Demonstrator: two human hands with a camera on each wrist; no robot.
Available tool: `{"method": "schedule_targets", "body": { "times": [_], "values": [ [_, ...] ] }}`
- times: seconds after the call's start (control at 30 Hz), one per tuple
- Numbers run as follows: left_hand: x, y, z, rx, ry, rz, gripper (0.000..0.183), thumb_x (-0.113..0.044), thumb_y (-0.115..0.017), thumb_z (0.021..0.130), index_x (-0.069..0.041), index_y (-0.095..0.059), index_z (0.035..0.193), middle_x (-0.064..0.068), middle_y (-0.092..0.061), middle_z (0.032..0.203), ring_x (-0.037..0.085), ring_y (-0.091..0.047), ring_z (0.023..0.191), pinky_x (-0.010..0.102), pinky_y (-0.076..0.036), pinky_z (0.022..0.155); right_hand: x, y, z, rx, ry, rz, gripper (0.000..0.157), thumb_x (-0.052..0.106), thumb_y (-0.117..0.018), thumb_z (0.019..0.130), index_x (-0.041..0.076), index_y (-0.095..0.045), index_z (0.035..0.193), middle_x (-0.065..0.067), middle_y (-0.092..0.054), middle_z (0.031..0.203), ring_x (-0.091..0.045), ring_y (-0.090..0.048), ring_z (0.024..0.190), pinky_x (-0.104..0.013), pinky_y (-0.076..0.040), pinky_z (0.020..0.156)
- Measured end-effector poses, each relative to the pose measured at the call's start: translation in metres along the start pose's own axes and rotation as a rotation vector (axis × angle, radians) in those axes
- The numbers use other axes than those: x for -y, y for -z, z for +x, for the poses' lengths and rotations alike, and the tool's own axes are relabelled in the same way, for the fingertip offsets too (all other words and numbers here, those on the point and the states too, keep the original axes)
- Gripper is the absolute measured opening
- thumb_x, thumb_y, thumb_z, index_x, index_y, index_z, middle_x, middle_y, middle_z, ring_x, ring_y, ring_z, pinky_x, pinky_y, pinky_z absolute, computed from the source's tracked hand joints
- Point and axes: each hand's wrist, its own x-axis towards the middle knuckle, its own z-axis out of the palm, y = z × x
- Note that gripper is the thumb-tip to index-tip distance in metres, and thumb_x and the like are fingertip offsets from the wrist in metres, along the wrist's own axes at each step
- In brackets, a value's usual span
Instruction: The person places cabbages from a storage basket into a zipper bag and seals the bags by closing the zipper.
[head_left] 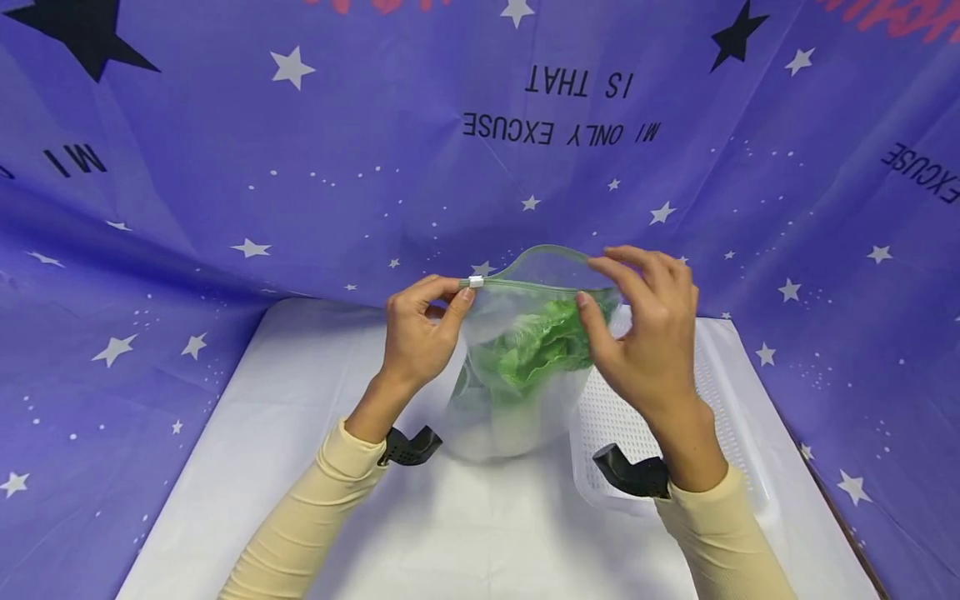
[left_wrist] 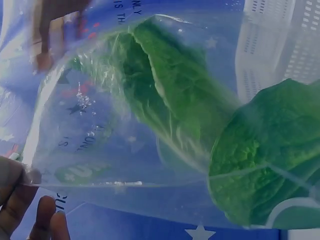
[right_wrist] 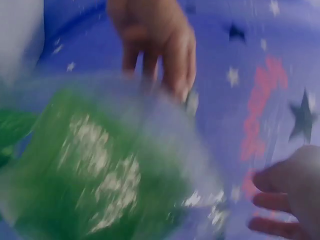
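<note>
A clear zip bag (head_left: 517, 425) with green leafy lettuce (head_left: 543, 346) inside hangs upright over the table. My left hand (head_left: 423, 329) pinches the bag's left top corner between thumb and fingers, right beside the white slider (head_left: 476, 282). To the right of the slider the bag's mouth gapes in an arch. My right hand (head_left: 652, 333) is at the right top corner, thumb and index finger spread apart around the bag's edge. From the right wrist view, the fingers of that hand look apart from the plastic, though blurred. Large lettuce leaves (left_wrist: 170, 80) fill the left wrist view.
A white perforated basket (head_left: 588, 492) stands on the right side of the white-covered table (head_left: 480, 533), partly behind the bag and my right arm. A purple cloth (head_left: 420, 167) with stars and lettering rises behind the table and along both sides.
</note>
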Motion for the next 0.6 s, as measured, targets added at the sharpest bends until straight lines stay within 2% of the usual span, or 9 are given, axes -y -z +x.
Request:
{"method": "schedule_targets", "body": {
  "times": [0.1,0.17,0.3,0.4,0.6],
  "values": [
    [0.017,-0.003,-0.001,0.008,-0.047,0.008,0.003,0.001,-0.071,0.087,0.001,-0.075,0.086,0.005,-0.068,0.075,0.019,-0.063,0.070,0.031,-0.053,0.058,0.018,-0.012,0.018,0.170,0.149,-0.026,0.032,0.021,-0.069,0.088,0.007,-0.070,0.116,-0.011,-0.064,0.122,-0.034,-0.048,0.121,-0.056,-0.033,0.089],
    [0.023,-0.002,-0.001,0.021,-0.074,0.019,0.005,-0.004,-0.072,0.089,-0.001,-0.075,0.087,0.003,-0.068,0.076,0.017,-0.061,0.071,0.029,-0.053,0.060,0.024,-0.024,0.030,0.309,0.226,-0.031,0.033,0.024,-0.068,0.091,0.009,-0.069,0.119,-0.009,-0.062,0.126,-0.033,-0.045,0.128,-0.056,-0.033,0.095],
    [0.026,0.000,-0.001,0.040,-0.124,0.042,0.005,-0.006,-0.073,0.088,-0.003,-0.075,0.086,0.002,-0.067,0.075,0.017,-0.058,0.072,0.029,-0.053,0.062,0.026,-0.046,0.045,0.510,0.291,-0.009,0.026,0.024,-0.068,0.093,0.011,-0.072,0.115,-0.005,-0.064,0.124,-0.031,-0.040,0.135,-0.055,-0.030,0.103],
    [0.027,0.000,-0.002,0.037,-0.148,0.043,0.002,-0.002,-0.074,0.084,-0.004,-0.075,0.085,0.001,-0.066,0.074,0.017,-0.057,0.072,0.026,-0.051,0.062,0.024,-0.055,0.049,0.566,0.311,0.015,0.017,0.022,-0.068,0.093,0.013,-0.075,0.106,0.000,-0.069,0.112,-0.029,-0.044,0.132,-0.055,-0.028,0.103],
    [0.027,0.004,-0.003,0.034,-0.169,0.009,0.007,-0.001,-0.073,0.085,-0.003,-0.077,0.090,0.002,-0.068,0.076,0.019,-0.055,0.072,0.024,-0.049,0.063,0.017,-0.059,0.051,0.546,0.308,0.069,0.008,0.023,-0.071,0.091,0.017,-0.077,0.093,0.008,-0.072,0.092,-0.025,-0.055,0.118,-0.056,-0.028,0.100]
  ]
}}
